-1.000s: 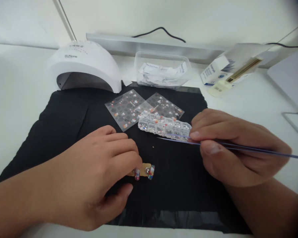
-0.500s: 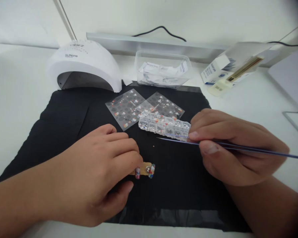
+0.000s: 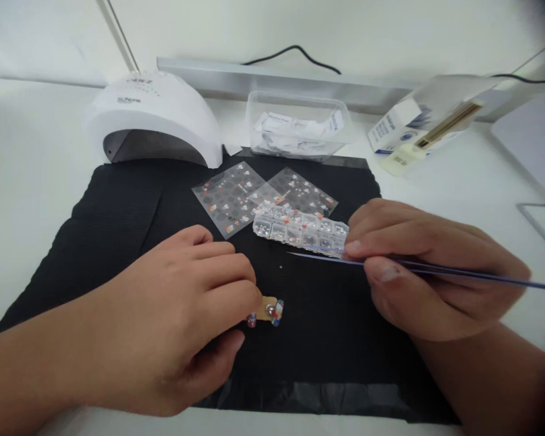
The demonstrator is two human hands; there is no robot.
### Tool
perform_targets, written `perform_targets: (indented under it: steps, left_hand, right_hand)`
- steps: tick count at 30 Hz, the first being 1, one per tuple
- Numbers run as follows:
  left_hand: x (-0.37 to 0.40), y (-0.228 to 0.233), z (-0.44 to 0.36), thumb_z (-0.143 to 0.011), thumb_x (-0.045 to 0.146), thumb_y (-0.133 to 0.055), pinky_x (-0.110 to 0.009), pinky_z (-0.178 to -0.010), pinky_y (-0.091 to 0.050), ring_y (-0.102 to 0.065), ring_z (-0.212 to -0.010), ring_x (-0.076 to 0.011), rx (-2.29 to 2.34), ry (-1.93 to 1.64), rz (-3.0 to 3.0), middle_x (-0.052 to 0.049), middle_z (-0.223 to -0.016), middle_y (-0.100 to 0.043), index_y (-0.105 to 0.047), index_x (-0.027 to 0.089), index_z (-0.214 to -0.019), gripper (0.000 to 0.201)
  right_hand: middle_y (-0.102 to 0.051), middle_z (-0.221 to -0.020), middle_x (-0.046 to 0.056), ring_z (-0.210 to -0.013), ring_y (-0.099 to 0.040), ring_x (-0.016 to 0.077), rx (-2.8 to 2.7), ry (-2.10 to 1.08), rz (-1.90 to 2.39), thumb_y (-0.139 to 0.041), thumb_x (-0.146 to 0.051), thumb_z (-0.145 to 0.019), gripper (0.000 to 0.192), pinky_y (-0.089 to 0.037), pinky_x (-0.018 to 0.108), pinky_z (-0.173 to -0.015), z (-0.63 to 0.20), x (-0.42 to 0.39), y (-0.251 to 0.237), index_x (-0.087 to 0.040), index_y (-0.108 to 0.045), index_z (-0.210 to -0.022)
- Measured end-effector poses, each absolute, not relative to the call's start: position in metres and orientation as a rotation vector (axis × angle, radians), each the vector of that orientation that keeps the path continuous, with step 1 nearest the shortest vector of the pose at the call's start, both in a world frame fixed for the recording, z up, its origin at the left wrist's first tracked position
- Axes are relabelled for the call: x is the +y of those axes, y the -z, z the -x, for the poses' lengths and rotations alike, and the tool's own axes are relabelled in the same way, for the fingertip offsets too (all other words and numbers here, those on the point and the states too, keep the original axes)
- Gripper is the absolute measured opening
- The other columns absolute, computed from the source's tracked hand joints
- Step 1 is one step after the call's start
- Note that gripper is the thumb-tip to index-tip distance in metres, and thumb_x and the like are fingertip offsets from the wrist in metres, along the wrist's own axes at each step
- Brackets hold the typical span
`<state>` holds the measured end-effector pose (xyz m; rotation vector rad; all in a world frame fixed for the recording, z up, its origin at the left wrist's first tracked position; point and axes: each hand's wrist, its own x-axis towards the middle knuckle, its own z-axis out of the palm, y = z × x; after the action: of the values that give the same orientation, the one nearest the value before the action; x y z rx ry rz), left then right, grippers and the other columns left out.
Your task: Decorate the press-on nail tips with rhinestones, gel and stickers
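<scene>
Left hand (image 3: pixel 172 321): lower left of frame, fingers curled down, thumb and fingertips pinching the near end of a small tan strip (image 3: pixel 267 307) that carries decorated nail tips (image 3: pixel 277 312).
Strip: lies on the black mat (image 3: pixel 118 224), lower centre.
Right hand (image 3: pixel 427 266): right of centre, thumb and forefinger closed on a thin purple tool (image 3: pixel 458 274); tip points left, just short of a tiny bead (image 3: pixel 280 267) on the mat.
Bead box (image 3: pixel 300 230): clear, compartmented, centre of frame, its right end just beside the right fingertips.
Sticker sheets (image 3: pixel 236 197): two, above the box.
Nail lamp (image 3: pixel 152 118): white, upper left.
Plastic tub (image 3: pixel 297 124): top centre, paper packets inside.
Cardboard box (image 3: pixel 418 124): upper right, open.
</scene>
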<state>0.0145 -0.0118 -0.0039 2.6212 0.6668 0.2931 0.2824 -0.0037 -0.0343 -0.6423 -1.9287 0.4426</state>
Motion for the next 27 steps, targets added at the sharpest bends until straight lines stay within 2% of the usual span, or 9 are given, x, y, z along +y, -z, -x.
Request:
perform_targets:
  steps: [6,12,27]
  left_hand:
    - [-0.0149,0.0046,-0.0149,-0.09,0.025,-0.061,-0.038,-0.071,-0.032,-0.053,-0.073,-0.0154,0.694,-0.307,-2.635,0.001,-0.092,-0.065,-0.064,0.023,-0.094,0.006]
    - [-0.0131,0.0071,-0.0159,-0.092,0.026,-0.059,-0.039,-0.074,-0.033,-0.054,-0.076,-0.0158,0.651,-0.289,-2.65,0.001,-0.095,-0.064,-0.062,0.024,-0.094,0.003]
    - [-0.0128,0.0075,-0.0182,-0.096,0.025,-0.054,-0.039,-0.074,-0.037,-0.058,-0.073,-0.0156,0.657,-0.322,-2.646,0.001,-0.084,-0.067,-0.066,0.021,-0.095,0.013]
  right_hand:
    - [-0.063,-0.073,0.004,-0.065,-0.057,0.0155,-1.852,-0.496,0.642,-0.06,0.0,-0.075,0.021,-0.042,0.033,-0.053,-0.2818,-0.0049,0.0373,-0.014,-0.07,-0.087]
    - [-0.062,-0.074,0.004,-0.066,-0.057,0.0146,-1.886,-0.495,0.666,-0.059,0.0,-0.076,0.019,-0.043,0.033,-0.054,-0.2823,-0.0054,0.0347,-0.014,-0.068,-0.086]
    - [-0.063,-0.074,0.004,-0.066,-0.058,0.015,-1.904,-0.47,0.639,-0.06,-0.001,-0.078,0.018,-0.044,0.032,-0.055,-0.2819,-0.0045,0.0348,-0.014,-0.068,-0.087]
